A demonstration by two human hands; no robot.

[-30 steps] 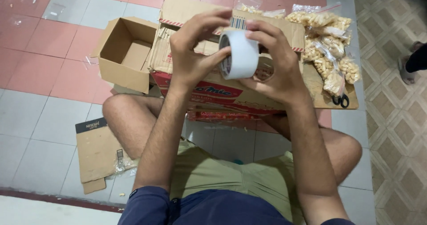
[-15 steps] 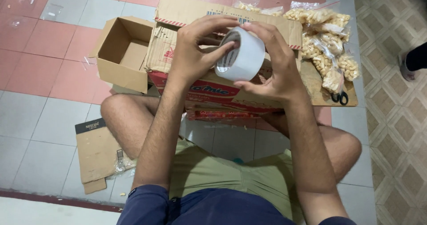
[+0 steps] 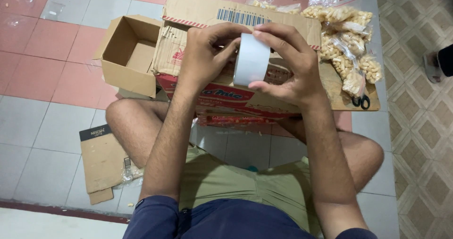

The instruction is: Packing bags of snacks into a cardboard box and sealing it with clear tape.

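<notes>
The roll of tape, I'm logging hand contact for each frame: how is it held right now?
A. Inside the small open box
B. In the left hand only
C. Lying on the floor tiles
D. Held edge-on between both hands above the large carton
D: the roll of tape sits edge-on between the left hand and right hand, above the large carton, with the small open box beside it holding no tape.

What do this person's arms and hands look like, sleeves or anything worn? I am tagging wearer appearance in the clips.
Both forearms are bare. The left hand and right hand show no gloves or rings, the wrists no watch. Dark blue short sleeves cover the upper arms.
</notes>
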